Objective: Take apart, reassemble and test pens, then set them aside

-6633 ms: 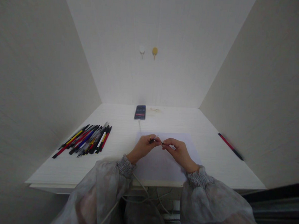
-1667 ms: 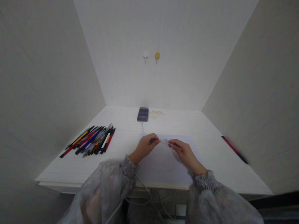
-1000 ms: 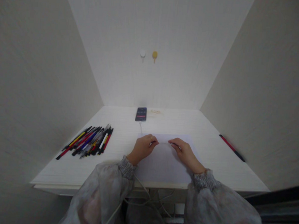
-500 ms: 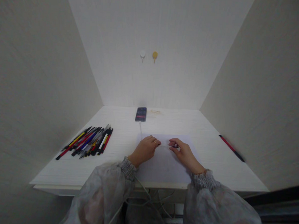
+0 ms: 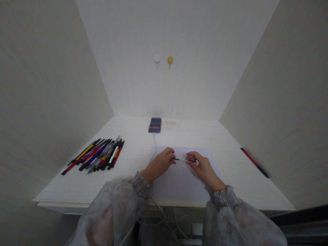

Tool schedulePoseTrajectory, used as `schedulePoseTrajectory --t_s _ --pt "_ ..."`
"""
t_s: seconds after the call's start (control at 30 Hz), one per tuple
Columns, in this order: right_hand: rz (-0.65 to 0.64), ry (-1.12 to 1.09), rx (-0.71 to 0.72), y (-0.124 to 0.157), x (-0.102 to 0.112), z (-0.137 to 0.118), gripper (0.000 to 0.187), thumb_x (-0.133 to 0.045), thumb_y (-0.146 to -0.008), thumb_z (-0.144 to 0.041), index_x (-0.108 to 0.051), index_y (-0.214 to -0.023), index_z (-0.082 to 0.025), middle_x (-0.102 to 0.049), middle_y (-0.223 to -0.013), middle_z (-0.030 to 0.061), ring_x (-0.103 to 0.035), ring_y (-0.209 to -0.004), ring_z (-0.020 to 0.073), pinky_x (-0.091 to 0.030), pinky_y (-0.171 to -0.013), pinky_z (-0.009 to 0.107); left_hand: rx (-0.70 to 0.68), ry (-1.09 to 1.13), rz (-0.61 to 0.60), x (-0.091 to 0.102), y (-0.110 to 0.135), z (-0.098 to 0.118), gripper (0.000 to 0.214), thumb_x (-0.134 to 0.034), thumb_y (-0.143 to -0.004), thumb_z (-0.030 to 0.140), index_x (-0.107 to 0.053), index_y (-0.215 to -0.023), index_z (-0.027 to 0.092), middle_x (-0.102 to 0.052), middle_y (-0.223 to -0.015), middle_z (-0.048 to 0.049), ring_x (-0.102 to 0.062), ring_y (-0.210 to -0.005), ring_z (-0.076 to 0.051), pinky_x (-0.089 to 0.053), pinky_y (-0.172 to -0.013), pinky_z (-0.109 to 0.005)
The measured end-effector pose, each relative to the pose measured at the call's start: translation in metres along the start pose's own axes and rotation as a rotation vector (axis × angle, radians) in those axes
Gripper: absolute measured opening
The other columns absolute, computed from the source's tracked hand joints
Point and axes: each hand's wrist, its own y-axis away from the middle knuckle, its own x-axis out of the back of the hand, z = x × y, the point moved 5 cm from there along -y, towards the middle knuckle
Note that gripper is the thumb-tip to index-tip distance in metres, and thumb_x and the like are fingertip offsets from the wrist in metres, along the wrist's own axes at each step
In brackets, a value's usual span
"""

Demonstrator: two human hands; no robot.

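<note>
A slim pen with a pale, clear-looking middle and dark ends lies level between my two hands, above a white sheet of paper. My left hand has its thumb and fingers closed at the pen's dark left end. Around the right part, my right hand pinches the barrel, and a dark end pokes out past its fingers. Both wrists come out of gathered grey cuffs. The exact contact of the left fingertips is too small to make out.
Many pens in several colours lie heaped at the left. A red and black pen rests by the right wall. At the back is a phone with a white cable. Two hooks hang on the back wall.
The fingers of my left hand have shifted slightly, and more of the pen's dark left end shows. My right hand has barely moved and keeps its pinch.
</note>
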Motion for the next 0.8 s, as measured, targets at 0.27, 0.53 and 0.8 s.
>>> schedulePoseTrajectory --t_s 0.27,0.53,0.8 --pt "-0.013 -0.022 0.012 0.001 -0.001 -0.002 0.023 -0.055 -0.074 -0.025 -0.052 -0.096 -0.020 -0.064 -0.088 0.0043 -0.061 -0.082 0.0163 -0.047 -0.075 0.032 -0.010 -0.009 0.024 -0.001 0.000 -0.003 0.008 -0.051 -0.077 0.020 -0.054 -0.083 0.015 -0.049 -0.097 -0.0058 -0.052 -0.086 -0.014 -0.046 -0.077 -0.028" --pt "-0.030 0.003 -0.023 0.002 0.000 -0.006 0.021 -0.054 -0.076 -0.027 -0.052 -0.096 -0.020 -0.065 -0.088 0.0052 -0.061 -0.080 0.0169 -0.048 -0.066 0.029 -0.024 -0.029 0.033 0.000 0.000 -0.002 0.009 -0.052 -0.077 0.019 -0.053 -0.085 0.016 -0.049 -0.097 -0.0048 -0.052 -0.086 -0.014 -0.047 -0.076 -0.029" --pt "0.003 0.019 0.042 0.003 0.001 -0.013 0.019 -0.054 -0.075 -0.025 -0.054 -0.094 -0.021 -0.064 -0.087 0.0040 -0.060 -0.080 0.0156 -0.048 -0.074 0.031 -0.007 -0.004 0.042 -0.001 0.001 -0.003 0.010 -0.052 -0.077 0.023 -0.053 -0.083 0.015 -0.044 -0.104 -0.0065 -0.053 -0.079 -0.011 -0.047 -0.074 -0.028"
